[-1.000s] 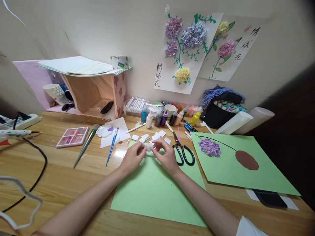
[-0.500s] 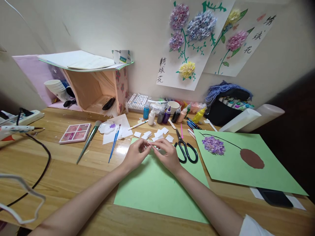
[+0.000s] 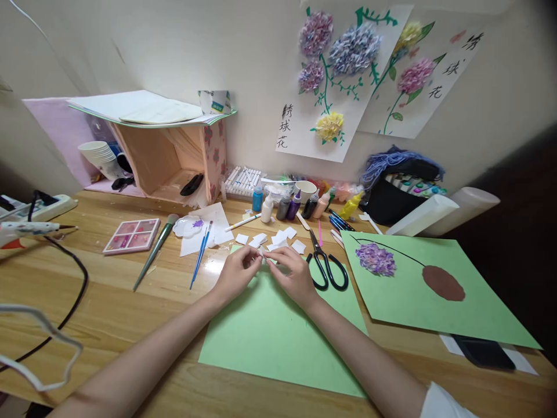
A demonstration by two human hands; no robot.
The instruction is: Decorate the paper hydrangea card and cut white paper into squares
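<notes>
My left hand (image 3: 238,269) and my right hand (image 3: 290,273) meet over the top edge of a green sheet of paper (image 3: 278,342). Between the fingertips of both hands is a small piece of white paper (image 3: 263,259), mostly covered by the fingers. Thumbs and forefingers are pinched on it from either side. Just beyond the hands lie several cut white paper pieces (image 3: 281,237). Black-handled scissors (image 3: 324,267) rest on the green sheet's upper right, close to my right hand, with their blades pointing away.
At right lies another green sheet (image 3: 404,302) with a purple paper flower (image 3: 375,259) and a brown oval (image 3: 444,283). Paint bottles (image 3: 295,206) line the back. Left are paintbrushes (image 3: 201,255), a pink palette (image 3: 131,235), and a glue gun (image 3: 30,229) with its cord.
The fingertips have shifted slightly apart, so more of the white paper shows between them. Both hands stay over the green sheet, still pinching.
</notes>
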